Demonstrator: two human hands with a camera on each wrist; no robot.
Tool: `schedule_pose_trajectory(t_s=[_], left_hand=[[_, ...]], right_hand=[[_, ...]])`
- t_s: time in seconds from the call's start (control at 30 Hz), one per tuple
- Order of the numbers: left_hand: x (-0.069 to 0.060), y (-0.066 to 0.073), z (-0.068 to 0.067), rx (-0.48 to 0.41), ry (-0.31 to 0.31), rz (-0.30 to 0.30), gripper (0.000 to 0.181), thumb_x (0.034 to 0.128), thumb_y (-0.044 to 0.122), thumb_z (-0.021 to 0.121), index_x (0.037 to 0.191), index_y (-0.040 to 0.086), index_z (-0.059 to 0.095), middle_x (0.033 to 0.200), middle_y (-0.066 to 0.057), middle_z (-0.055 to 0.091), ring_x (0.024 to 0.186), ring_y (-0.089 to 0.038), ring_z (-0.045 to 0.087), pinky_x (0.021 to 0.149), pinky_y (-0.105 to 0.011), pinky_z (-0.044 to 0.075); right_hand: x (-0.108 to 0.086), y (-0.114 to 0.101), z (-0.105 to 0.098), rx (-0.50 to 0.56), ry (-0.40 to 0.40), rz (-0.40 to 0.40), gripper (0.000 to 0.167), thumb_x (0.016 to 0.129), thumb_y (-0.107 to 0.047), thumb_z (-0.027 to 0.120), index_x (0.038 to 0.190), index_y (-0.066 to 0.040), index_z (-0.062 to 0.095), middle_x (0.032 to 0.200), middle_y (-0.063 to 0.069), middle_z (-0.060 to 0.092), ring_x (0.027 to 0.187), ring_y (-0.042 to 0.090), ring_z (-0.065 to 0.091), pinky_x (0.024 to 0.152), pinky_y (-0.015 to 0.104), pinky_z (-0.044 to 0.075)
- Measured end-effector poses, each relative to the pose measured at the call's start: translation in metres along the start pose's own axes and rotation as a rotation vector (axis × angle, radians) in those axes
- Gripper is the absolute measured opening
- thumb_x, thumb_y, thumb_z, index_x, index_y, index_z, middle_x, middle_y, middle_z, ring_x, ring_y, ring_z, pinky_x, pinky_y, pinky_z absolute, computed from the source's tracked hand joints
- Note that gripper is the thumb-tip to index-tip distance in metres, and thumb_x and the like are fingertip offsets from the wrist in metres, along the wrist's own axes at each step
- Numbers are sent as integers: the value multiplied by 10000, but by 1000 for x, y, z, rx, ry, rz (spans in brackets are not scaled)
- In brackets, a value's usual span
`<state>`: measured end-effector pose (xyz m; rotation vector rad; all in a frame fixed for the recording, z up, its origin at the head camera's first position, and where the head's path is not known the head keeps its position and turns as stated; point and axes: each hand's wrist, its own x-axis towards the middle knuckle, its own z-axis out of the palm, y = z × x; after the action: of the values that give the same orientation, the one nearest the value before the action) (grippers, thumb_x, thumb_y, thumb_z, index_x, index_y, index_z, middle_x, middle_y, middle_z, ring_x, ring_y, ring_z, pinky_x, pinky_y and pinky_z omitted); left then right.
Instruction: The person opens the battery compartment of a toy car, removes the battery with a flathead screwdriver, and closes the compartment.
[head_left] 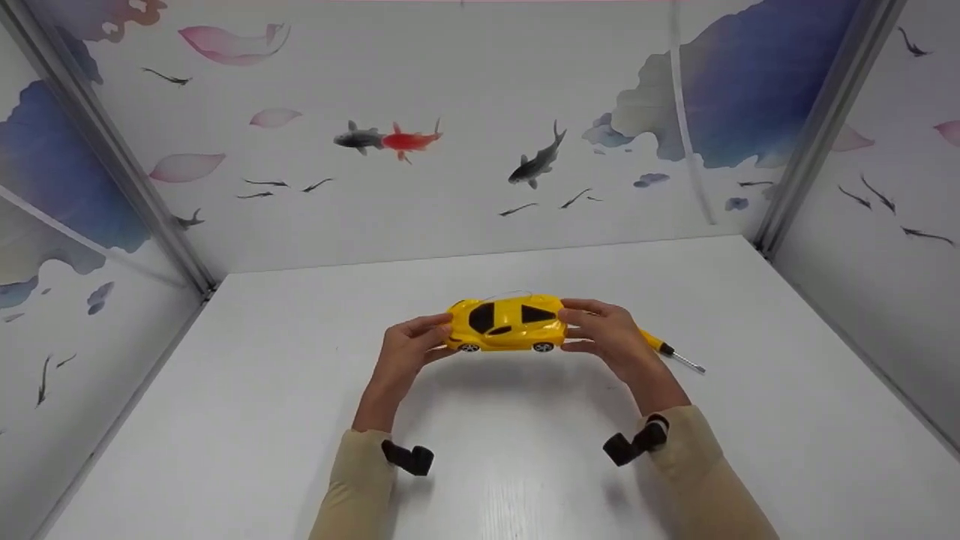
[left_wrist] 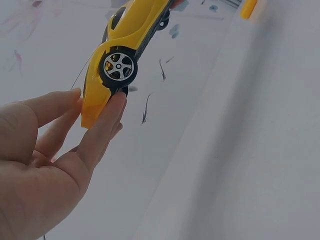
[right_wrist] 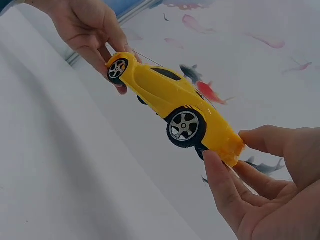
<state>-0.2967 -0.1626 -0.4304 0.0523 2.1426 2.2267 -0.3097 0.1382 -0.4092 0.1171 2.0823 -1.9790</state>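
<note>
A yellow toy car [head_left: 514, 324] with black windows is held up off the white table, its side with two wheels towards the head camera. My left hand [head_left: 411, 350] pinches its left end between thumb and fingers; in the left wrist view the left hand [left_wrist: 55, 145] grips the car [left_wrist: 131, 30] beside a wheel. At the other end, my right hand [head_left: 611, 337] pinches the car's right end. The right wrist view has the right hand [right_wrist: 272, 182] with thumb and fingertips on the end of the car [right_wrist: 165, 92]. A thin wire runs along the car's top.
A screwdriver [head_left: 679, 355] with a yellow handle and metal shaft lies on the white table [head_left: 225, 420], just beyond my right hand, which partly hides it. Panels painted with fish and petals [head_left: 450, 202] stand at the back and both sides, joined by metal posts.
</note>
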Motion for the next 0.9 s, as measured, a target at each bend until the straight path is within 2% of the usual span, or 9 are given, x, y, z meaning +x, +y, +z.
schedule_pose_trajectory(t_s=[0.17, 0.27, 0.43, 0.6, 0.77, 0.9], left_hand=[[-3, 1, 2, 26, -15, 15, 319, 958, 135, 672, 1264, 46, 685, 1311, -150, 635, 1067, -217, 709, 910, -309, 590], [-2, 0, 2, 31, -41, 31, 358, 944, 119, 691, 1294, 49, 665, 1370, -145, 597, 1077, -212, 700, 908, -312, 591], [-2, 1, 1, 44, -106, 53, 482, 909, 132, 735, 1370, 65, 610, 1497, -113, 506, 1066, -216, 713, 904, -312, 591], [-4, 2, 0, 89, -179, 93, 591, 858, 175, 800, 1406, 117, 588, 1555, -45, 466, 1160, -209, 676, 962, -286, 566], [-3, 2, 1, 150, -177, 121, 636, 837, 126, 812, 1426, 146, 570, 1561, -48, 454, 1256, -236, 613, 979, -266, 554], [-2, 1, 3, 176, -170, 111, 669, 840, 74, 798, 1452, 140, 536, 1557, -66, 448, 1271, -265, 604, 985, -280, 553]], right_hand=[[-1, -1, -3, -45, -1, 6, 554, 979, -304, 651, 1479, -133, 487, 1469, 153, 496, 1168, 247, 642, 924, 268, 581], [-1, 0, -6, -37, 1, 8, 539, 981, -283, 647, 1478, -144, 492, 1460, 159, 502, 1099, 210, 666, 904, 251, 585], [-2, 1, -10, -13, -9, 3, 525, 991, -282, 632, 1478, -142, 495, 1453, 161, 498, 1059, 183, 668, 897, 233, 582], [-1, 1, -13, 26, -36, -8, 540, 996, -276, 622, 1485, -102, 473, 1437, 167, 503, 1052, 168, 671, 889, 224, 583], [0, -1, -15, 85, -73, -14, 592, 983, -255, 646, 1499, -53, 439, 1425, 184, 505, 1018, 149, 682, 877, 229, 589], [-1, -1, -17, 83, -81, 4, 573, 989, -263, 639, 1492, -62, 452, 1447, 183, 487, 1060, 163, 668, 882, 234, 589]])
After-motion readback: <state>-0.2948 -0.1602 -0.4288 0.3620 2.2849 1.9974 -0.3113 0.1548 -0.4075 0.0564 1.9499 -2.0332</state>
